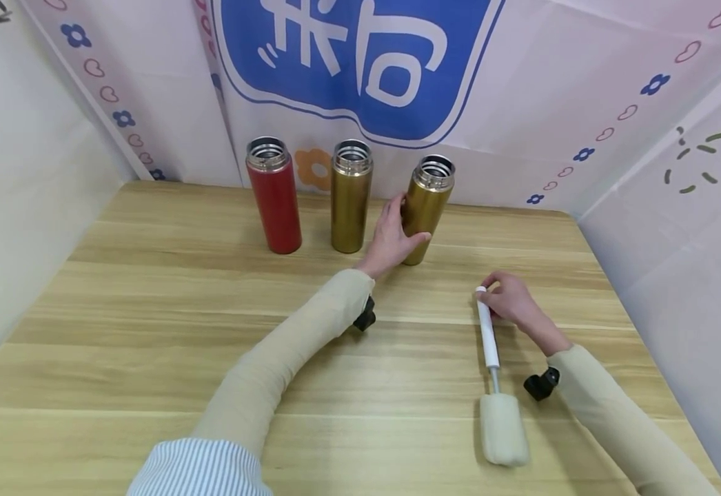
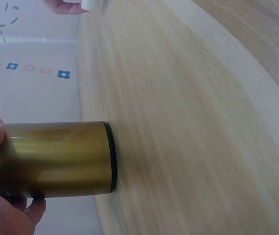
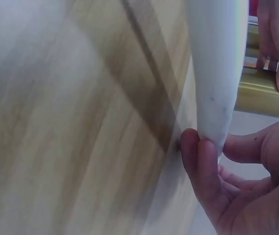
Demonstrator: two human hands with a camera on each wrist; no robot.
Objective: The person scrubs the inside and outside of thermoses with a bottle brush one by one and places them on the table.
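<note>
My left hand (image 1: 393,240) grips the rightmost gold bottle (image 1: 425,213), its thumb and fingers round the body. That lidless bottle stands slightly tilted in the head view; in the left wrist view its dark base (image 2: 112,156) is at the tabletop. Between thumb and fingertips my right hand (image 1: 511,300) pinches the end of a sponge bottle brush's white handle (image 1: 487,331). The brush's pale sponge head (image 1: 504,430) points toward the front edge; whether it touches the table I cannot tell. A second gold bottle (image 1: 351,207) stands just left of my left hand.
A red bottle (image 1: 275,203), also without a lid, stands at the far left of the row. Behind the wooden table (image 1: 149,331) hangs a printed white cloth (image 1: 509,117) with a blue sign. Pale walls (image 1: 689,227) flank both sides.
</note>
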